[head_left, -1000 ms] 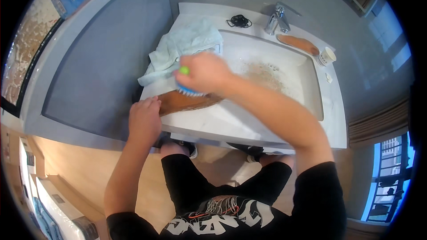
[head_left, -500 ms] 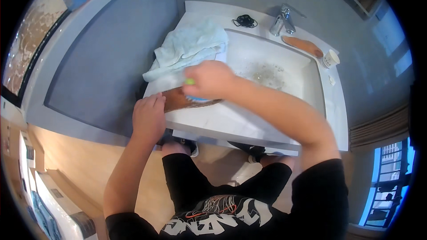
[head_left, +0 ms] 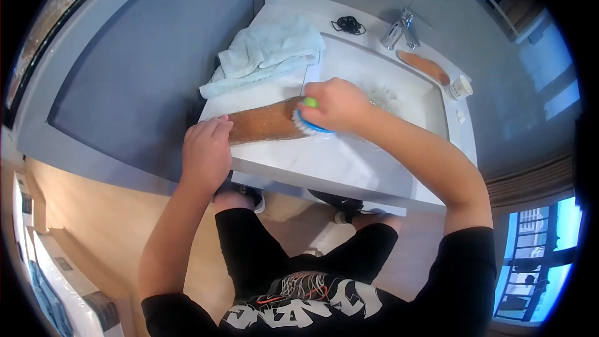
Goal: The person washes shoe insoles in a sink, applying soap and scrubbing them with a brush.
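Fingers of the left hand (head_left: 206, 151) are clamping the brown insole (head_left: 265, 123); those of the right hand (head_left: 340, 105) are gripping the brush (head_left: 305, 123).

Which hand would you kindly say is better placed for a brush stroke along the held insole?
Probably the right hand: it holds the blue-and-green brush at one end of the brown insole. The left hand grips the insole's other end.

Near insole (head_left: 262, 125) is brown, edges darker; brush (head_left: 310, 102) green and blue, bristles (head_left: 302, 126) white; towel (head_left: 268, 50) pale aqua; desk (head_left: 349, 162) white, grey-veined; cord (head_left: 348, 25) black.
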Available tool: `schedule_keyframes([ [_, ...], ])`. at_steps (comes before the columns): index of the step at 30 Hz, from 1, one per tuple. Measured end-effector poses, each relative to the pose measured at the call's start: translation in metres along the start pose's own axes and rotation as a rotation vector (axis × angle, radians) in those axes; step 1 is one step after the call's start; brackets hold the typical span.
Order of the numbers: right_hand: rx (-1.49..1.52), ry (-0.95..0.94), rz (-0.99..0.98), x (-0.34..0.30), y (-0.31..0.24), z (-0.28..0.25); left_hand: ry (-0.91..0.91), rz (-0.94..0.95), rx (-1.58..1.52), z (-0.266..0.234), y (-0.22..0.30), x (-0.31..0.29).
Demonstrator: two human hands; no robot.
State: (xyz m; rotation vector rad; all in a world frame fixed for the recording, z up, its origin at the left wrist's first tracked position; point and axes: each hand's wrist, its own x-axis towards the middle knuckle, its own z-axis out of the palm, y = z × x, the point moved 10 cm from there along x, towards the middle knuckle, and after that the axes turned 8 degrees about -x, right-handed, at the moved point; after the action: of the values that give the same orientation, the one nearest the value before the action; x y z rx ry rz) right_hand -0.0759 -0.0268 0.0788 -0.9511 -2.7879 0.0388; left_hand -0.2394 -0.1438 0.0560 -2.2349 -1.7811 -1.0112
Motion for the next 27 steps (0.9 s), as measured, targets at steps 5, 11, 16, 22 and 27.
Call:
schedule_keyframes([
  [5,0.019,0.05,0.035,0.044,-0.049,0.002,0.004,0.02,-0.01,0.01,-0.01,-0.005],
  [11,0.061,0.146,-0.121,0.014,-0.036,-0.003,0.058,0.024,0.0,-0.005,-0.004,-0.005],
  [16,-0.033,0.082,-0.082,0.043,-0.056,-0.003,0.073,0.013,-0.045,0.006,-0.01,-0.008],
  [22,-0.071,0.034,-0.082,0.026,-0.054,0.006,0.116,0.006,-0.105,-0.009,-0.012,-0.013],
  [27,-0.053,0.015,-0.002,0.042,-0.052,0.005,0.084,-0.005,-0.126,0.005,-0.016,-0.01],
])
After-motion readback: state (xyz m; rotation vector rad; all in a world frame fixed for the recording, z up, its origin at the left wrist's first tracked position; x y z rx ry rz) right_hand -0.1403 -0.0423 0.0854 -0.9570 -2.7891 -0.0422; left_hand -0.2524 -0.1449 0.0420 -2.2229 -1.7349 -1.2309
